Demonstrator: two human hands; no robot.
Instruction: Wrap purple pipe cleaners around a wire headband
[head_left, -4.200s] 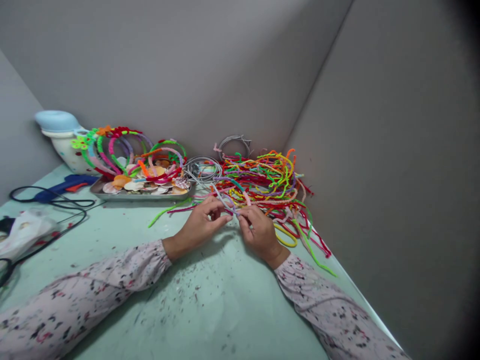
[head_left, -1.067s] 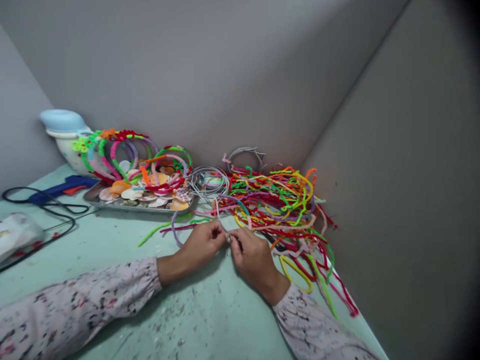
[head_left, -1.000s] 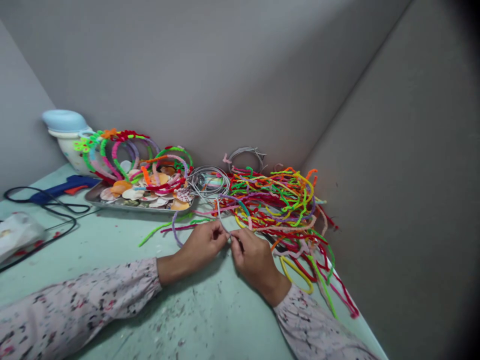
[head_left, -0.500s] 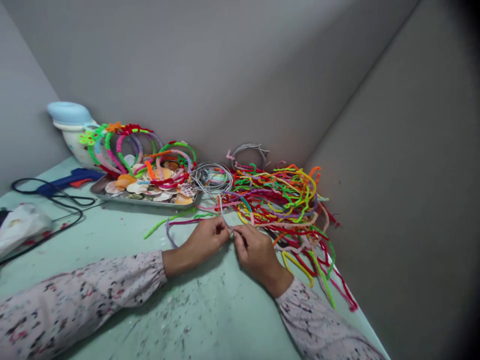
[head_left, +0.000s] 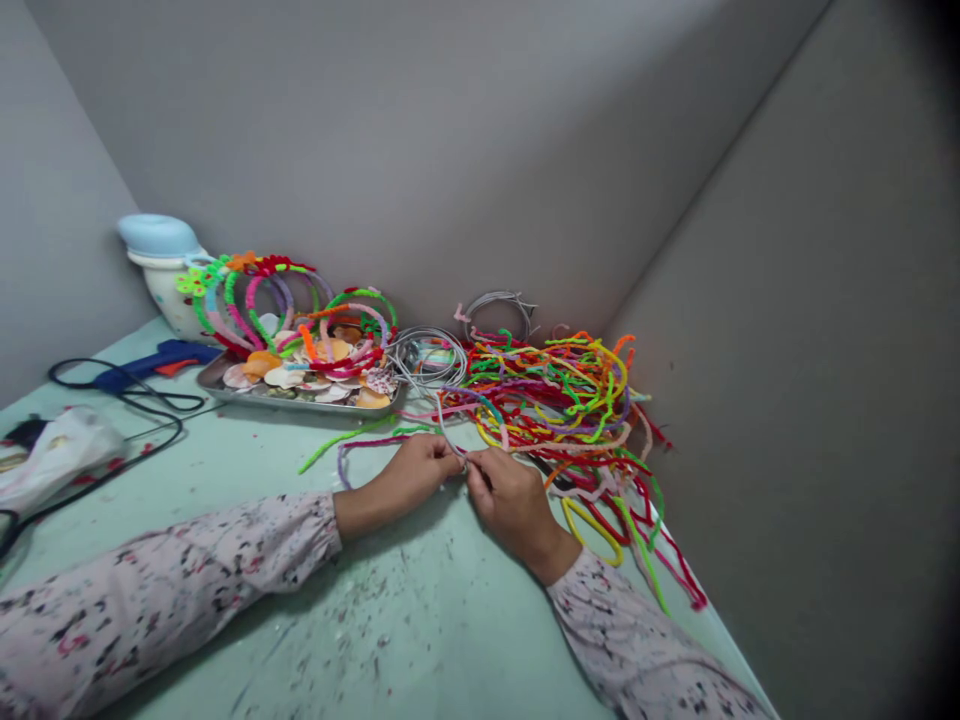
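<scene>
My left hand [head_left: 420, 475] and my right hand [head_left: 510, 500] meet fingertip to fingertip over the front of the table. Both are closed in a pinch on one thin, pale grey-lilac pipe cleaner [head_left: 445, 425], which curves up and away from the fingers. The bit between the fingertips is too small to make out. Behind my left wrist, a purple and crimson pipe cleaner [head_left: 360, 446] bends over the tabletop. A purple, teal and pink one [head_left: 493, 412] arches just beyond my right hand; whether it joins the held one I cannot tell.
A tangled heap of pipe cleaners [head_left: 555, 400] lies along the right edge. Coiled grey wire [head_left: 431, 355] sits beside a metal tray [head_left: 300, 404] of shells and colourful hoops [head_left: 251, 300]. Further left are a blue glue gun [head_left: 150, 362], its black cord, a bottle [head_left: 161, 240] and a white bag [head_left: 67, 450].
The view has shifted slightly, so things on the left sit a little further right. Both hands keep their pinch at nearly the same spot.
</scene>
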